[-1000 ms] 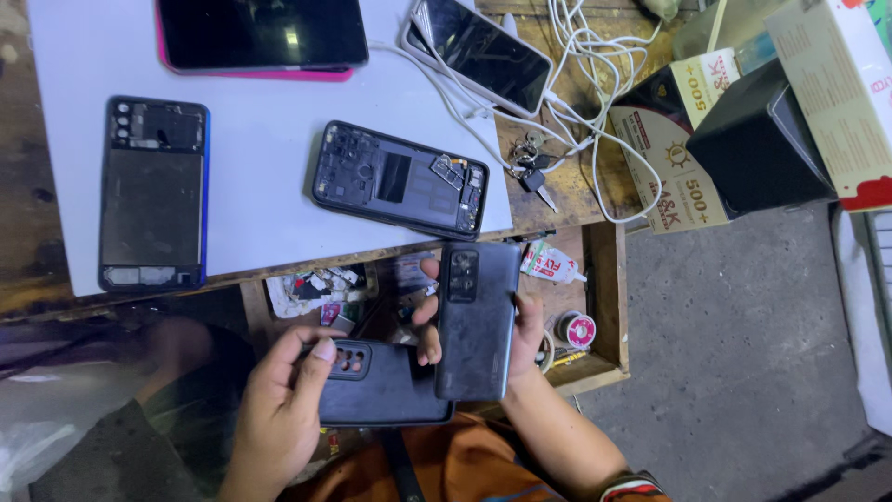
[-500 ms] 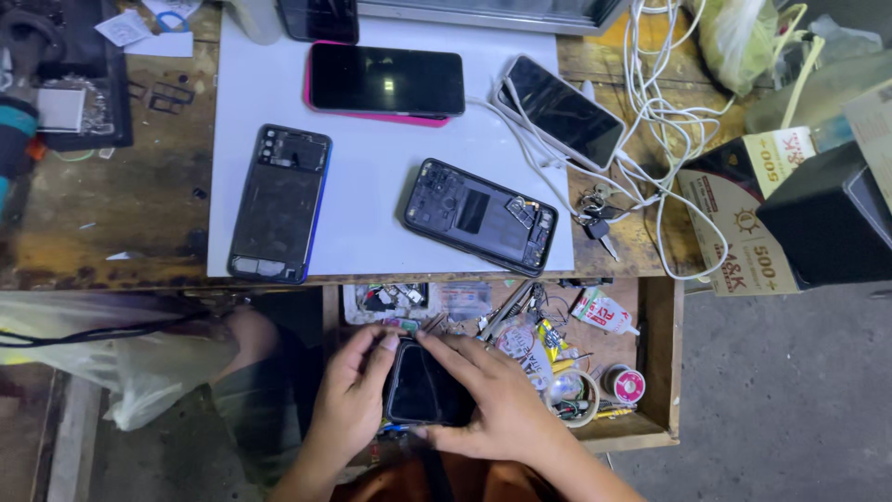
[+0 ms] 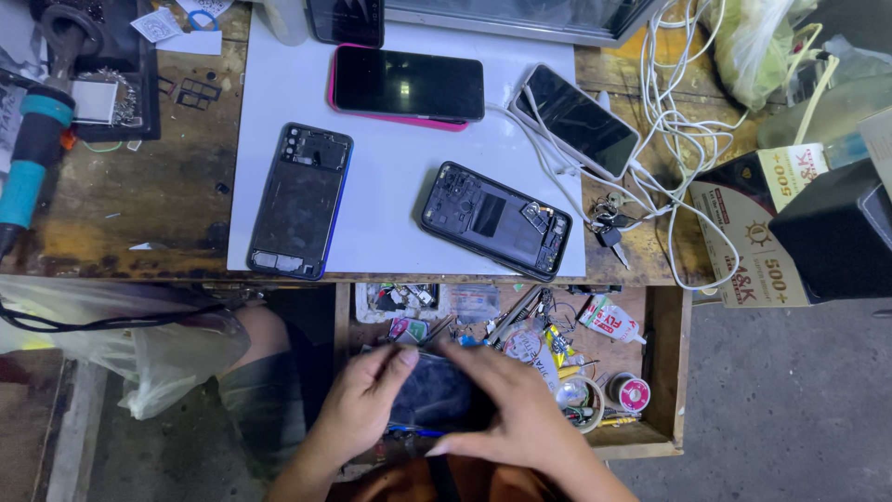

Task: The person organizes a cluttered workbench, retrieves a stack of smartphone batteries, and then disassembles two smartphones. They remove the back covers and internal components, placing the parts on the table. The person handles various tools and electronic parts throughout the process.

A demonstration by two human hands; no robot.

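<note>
Both of my hands close around a dark phone back cover (image 3: 437, 395) held low over an open wooden drawer (image 3: 664, 372). My left hand (image 3: 358, 404) grips its left end, thumb up on the top edge. My right hand (image 3: 516, 409) wraps over its right side and hides much of it. On the white mat (image 3: 400, 163) above lie an opened phone frame with blue edges (image 3: 299, 200) and a second opened phone body (image 3: 495, 221) showing its inner parts.
A phone in a pink case (image 3: 407, 85) and a cabled phone (image 3: 576, 121) lie further back. White cables (image 3: 683, 130), keys (image 3: 606, 223), a glue tube (image 3: 609, 319), tape rolls (image 3: 634, 392), a black box (image 3: 832, 242), a teal-handled tool (image 3: 32, 153).
The view has shifted and the bench sits lower in frame. A second cover held upright a second ago is out of sight, and my hands have closed together over the dark cover.
</note>
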